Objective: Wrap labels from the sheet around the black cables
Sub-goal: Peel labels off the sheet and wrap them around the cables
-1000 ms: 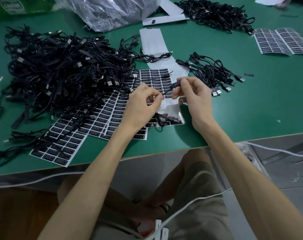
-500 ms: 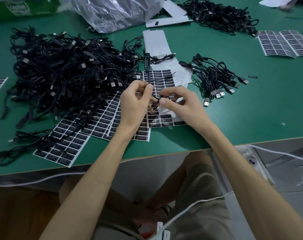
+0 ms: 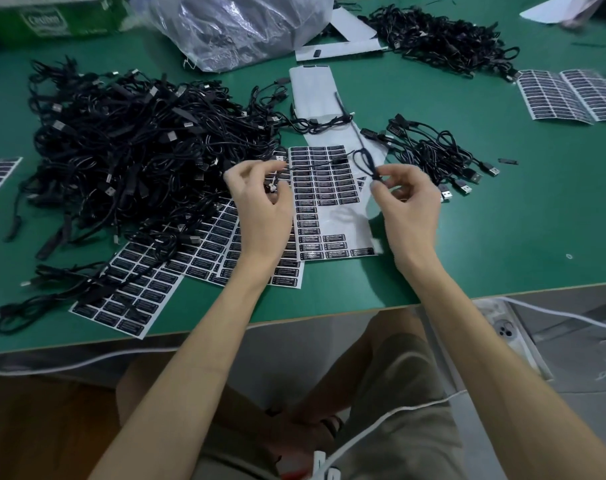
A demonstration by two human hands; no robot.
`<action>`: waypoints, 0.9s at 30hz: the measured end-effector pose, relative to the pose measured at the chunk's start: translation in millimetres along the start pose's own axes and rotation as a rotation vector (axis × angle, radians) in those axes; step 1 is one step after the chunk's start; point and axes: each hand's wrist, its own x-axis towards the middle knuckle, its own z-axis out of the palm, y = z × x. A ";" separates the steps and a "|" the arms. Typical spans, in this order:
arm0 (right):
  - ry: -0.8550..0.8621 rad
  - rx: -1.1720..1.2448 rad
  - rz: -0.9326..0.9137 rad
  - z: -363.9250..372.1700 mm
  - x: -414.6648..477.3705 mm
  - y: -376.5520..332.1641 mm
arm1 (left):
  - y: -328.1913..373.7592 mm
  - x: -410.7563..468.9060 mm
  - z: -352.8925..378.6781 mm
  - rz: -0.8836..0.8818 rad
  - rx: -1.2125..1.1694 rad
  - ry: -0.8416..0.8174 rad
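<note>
Left hand and right hand apart now, black cable lengthwise away.

The only print clear enough to read is on the black labels in the near rows of the label sheet: each is headed "LED CONTROLLER" in white capitals, with smaller white lines beneath that are too fine to make out. The same heading shows on a label of the sheet underneath. The green carton at the far left carries a white-outlined logo word, too blurred to read with certainty. Print on the far right sheets is illegible.
</note>
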 end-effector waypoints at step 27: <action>-0.129 -0.020 0.010 3.5 -2.8 -3.0 | 2.2 2.6 -4.5 -0.209 0.024 0.142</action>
